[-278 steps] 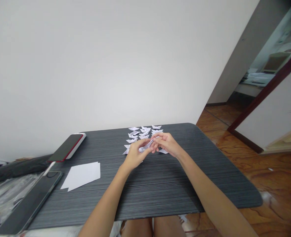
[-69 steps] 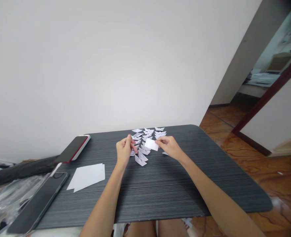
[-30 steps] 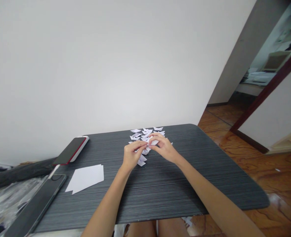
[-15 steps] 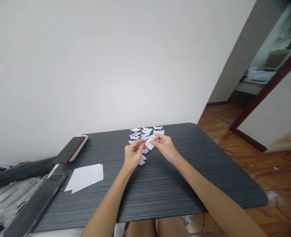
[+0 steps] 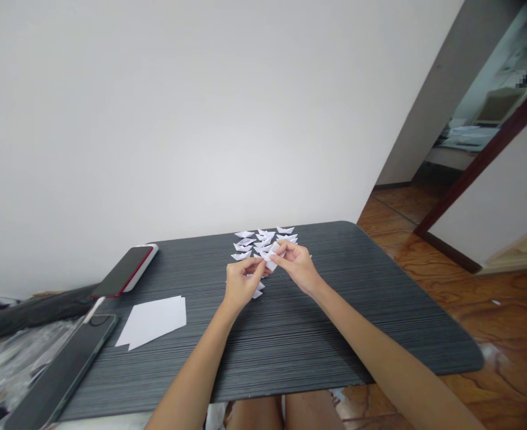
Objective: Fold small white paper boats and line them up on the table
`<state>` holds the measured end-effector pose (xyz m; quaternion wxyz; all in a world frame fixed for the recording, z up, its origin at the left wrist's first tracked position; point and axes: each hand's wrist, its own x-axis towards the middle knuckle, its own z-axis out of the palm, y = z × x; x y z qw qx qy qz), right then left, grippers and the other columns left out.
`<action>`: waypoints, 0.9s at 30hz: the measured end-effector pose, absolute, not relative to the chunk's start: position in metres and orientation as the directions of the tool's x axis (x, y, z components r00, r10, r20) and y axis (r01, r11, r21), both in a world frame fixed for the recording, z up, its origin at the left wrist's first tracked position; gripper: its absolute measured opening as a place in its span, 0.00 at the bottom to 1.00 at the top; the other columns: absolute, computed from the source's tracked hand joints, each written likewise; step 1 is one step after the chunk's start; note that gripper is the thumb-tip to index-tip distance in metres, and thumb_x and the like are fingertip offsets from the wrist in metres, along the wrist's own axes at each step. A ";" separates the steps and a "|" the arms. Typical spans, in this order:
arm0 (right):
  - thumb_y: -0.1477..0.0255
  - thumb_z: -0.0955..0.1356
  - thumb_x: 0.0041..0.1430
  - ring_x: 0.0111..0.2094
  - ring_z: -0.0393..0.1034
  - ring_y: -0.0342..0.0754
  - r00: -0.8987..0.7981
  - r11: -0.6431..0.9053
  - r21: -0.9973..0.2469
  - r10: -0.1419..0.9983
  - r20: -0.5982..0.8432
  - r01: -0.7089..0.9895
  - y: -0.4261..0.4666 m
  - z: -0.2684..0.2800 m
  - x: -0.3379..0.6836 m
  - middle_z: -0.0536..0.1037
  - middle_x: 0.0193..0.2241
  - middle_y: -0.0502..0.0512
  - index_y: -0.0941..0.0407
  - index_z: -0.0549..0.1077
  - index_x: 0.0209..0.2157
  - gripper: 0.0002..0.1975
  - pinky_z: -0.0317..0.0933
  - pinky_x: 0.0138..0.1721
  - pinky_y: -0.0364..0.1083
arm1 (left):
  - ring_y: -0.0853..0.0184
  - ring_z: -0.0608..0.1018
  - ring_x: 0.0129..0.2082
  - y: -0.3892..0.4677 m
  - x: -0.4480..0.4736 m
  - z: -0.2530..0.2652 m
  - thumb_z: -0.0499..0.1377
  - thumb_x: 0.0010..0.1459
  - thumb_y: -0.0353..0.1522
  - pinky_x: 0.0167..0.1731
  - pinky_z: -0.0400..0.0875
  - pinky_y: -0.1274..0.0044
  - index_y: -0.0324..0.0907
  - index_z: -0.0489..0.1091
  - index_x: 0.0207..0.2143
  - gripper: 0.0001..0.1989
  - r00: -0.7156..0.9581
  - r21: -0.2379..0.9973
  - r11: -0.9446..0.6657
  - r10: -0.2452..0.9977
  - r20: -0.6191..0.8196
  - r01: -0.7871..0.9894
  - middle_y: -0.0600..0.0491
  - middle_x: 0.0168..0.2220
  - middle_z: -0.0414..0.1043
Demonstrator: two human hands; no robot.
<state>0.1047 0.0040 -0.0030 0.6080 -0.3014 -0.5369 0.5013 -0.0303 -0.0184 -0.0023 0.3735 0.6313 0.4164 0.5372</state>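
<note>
Paper (image 5: 274, 261) is pinched by both the left hand (image 5: 242, 282) and right hand (image 5: 299, 266), with boats (image 5: 242, 256) just past them, and looks mid-fold, so the next move seems to need a neat, firm press.

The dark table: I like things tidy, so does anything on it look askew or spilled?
The white sheets to the left of the left hand look slightly askew: their edges and corners don't line up. No spill shows on the table.
</note>
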 end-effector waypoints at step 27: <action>0.77 0.68 0.41 0.31 0.63 0.41 -0.249 0.258 -0.899 0.900 0.357 -0.354 0.007 -0.005 0.110 0.62 0.33 0.49 0.48 0.53 0.47 0.31 0.62 0.30 0.40 | 0.69 0.74 0.17 -0.018 -0.025 0.006 0.56 0.49 0.34 0.17 0.65 0.82 0.33 0.66 0.24 0.10 0.145 0.991 -0.133 0.981 0.131 -0.002 0.49 0.17 0.72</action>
